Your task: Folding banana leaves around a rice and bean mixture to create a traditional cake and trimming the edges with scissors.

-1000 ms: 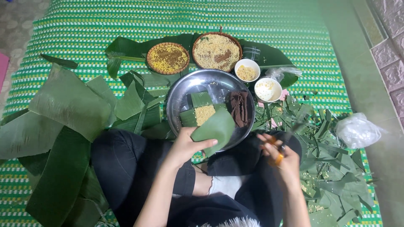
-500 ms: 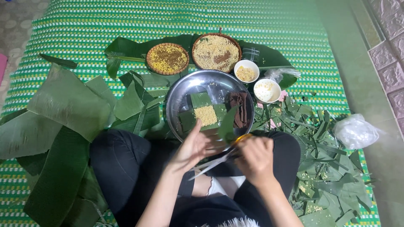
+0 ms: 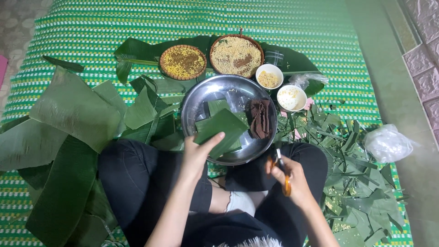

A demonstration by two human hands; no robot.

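Note:
My left hand (image 3: pixel 199 152) holds a folded green banana leaf packet (image 3: pixel 222 129) over the near side of a round steel tray (image 3: pixel 197 103). Its fingers press the leaf flap down. My right hand (image 3: pixel 290 175) grips orange-handled scissors (image 3: pixel 284 176) above my right knee, to the right of the tray. Inside the tray lie another small leaf square (image 3: pixel 216 106) and a dark brown cloth (image 3: pixel 259 118).
Two woven baskets of yellow grain (image 3: pixel 183 61) (image 3: pixel 236 56) and two white bowls (image 3: pixel 269 76) (image 3: pixel 291 97) sit beyond the tray. Large banana leaves (image 3: pixel 68 119) are piled at the left. Leaf trimmings (image 3: pixel 356 183) and a clear plastic bag (image 3: pixel 388 143) lie at the right on a green woven mat.
My right hand with the scissors has drawn back from the packet to the right. The leaf flap now covers the yellow filling, with my left hand pressing it.

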